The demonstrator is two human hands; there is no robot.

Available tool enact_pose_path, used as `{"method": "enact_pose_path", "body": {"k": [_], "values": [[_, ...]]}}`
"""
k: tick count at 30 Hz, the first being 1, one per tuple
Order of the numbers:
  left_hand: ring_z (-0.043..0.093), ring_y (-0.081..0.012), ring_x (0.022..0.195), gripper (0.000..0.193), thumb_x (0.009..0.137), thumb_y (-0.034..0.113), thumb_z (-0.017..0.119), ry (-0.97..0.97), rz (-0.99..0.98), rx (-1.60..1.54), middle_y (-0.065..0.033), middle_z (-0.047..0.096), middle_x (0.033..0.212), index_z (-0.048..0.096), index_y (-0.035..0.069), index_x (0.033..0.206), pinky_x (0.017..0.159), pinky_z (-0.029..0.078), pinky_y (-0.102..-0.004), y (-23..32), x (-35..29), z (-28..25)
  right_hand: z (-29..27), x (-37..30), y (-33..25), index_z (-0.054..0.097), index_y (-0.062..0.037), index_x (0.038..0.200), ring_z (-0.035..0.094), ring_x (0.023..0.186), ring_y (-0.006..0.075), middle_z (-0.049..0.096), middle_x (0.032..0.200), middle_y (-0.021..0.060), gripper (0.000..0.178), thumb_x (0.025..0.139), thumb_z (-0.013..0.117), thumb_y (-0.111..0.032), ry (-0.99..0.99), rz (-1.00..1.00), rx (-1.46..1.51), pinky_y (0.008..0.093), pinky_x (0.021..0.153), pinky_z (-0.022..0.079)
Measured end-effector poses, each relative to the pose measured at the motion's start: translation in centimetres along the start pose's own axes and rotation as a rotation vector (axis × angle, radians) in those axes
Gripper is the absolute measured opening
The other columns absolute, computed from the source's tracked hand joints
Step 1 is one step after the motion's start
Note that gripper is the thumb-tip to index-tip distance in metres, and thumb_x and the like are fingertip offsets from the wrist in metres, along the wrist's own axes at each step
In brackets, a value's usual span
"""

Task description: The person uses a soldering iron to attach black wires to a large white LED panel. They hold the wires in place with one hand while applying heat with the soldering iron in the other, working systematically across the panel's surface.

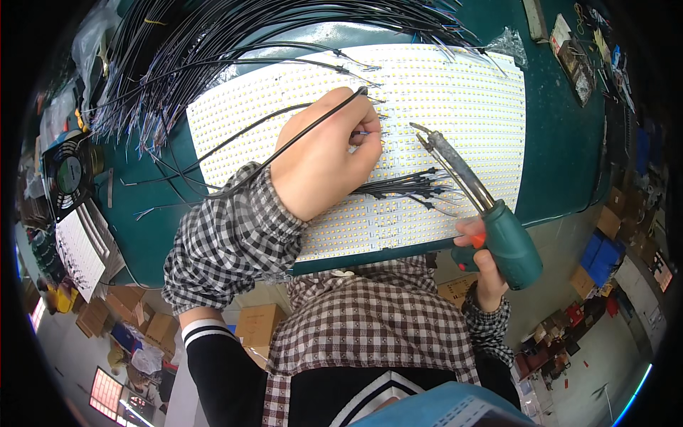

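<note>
A white panel of LED strips (pixel 469 92), dotted with rows of small yellow LEDs, lies on the green table. Over its middle, my left hand (pixel 320 153) pinches the thin wires at the end of a black cable (pixel 313 122). That cable loops back across the hand and wrist; the fingers partly hide its wire tips. My right hand (pixel 488 277) grips a green soldering gun (pixel 518 245) at the panel's lower right. The gun's bent tip points up and left, a little apart from the left fingertips. Several short black leads (pixel 409 185) lie on the panel below my left hand.
A large bundle of black cables (pixel 249 32) with stripped coloured ends spreads along the far left. At the left edge stand a small fan (pixel 71 173) and a stack of white sheets (pixel 82 245). A soiled box (pixel 573 64) sits at the far right. Cardboard boxes (pixel 260 324) are below.
</note>
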State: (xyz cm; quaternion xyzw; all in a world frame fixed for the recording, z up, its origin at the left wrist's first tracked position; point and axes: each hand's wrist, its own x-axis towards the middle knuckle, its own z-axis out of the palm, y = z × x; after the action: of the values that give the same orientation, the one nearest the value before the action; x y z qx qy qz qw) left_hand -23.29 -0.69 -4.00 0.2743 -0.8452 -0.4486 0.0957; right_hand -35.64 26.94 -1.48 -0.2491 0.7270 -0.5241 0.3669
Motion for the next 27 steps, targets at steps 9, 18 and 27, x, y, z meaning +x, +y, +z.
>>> {"method": "enact_pose_path", "body": {"k": [9,18,27], "values": [[0.069,-0.0268,0.071,0.006,0.084,0.006,0.069,-0.005,0.041,-0.011,-0.0127,0.063,0.082,0.065,0.003,0.086,0.065,0.055,-0.0358,-0.2,0.3,-0.2,-0.5,-0.1,0.6,0.064,0.0091,0.117,0.068,0.093,0.0266,0.071,0.102,0.0189,0.05,0.095,0.068,-0.035,-0.043,0.018,-0.012,0.0393,0.085,0.055],[0.069,-0.0269,0.071,0.007,0.084,0.006,0.07,0.004,0.062,-0.006,-0.0131,0.063,0.083,0.064,0.002,0.086,0.064,0.055,-0.036,-0.3,0.2,0.0,-0.8,-0.6,2.0,0.064,0.0081,0.123,0.074,0.088,0.0184,0.076,0.098,0.0123,0.054,0.08,0.089,-0.014,-0.012,-0.014,-0.024,0.0313,0.082,0.058],[0.065,-0.0166,0.072,0.007,0.086,0.006,0.07,-0.013,0.053,-0.016,-0.0069,0.063,0.086,0.067,0.002,0.091,0.063,0.052,-0.0285,-0.6,0.1,0.2,-1.1,-0.8,1.9,0.061,0.0093,0.127,0.075,0.088,0.0187,0.076,0.098,0.0122,0.058,0.081,0.088,-0.013,-0.043,0.051,-0.057,0.031,0.081,0.059]]}}
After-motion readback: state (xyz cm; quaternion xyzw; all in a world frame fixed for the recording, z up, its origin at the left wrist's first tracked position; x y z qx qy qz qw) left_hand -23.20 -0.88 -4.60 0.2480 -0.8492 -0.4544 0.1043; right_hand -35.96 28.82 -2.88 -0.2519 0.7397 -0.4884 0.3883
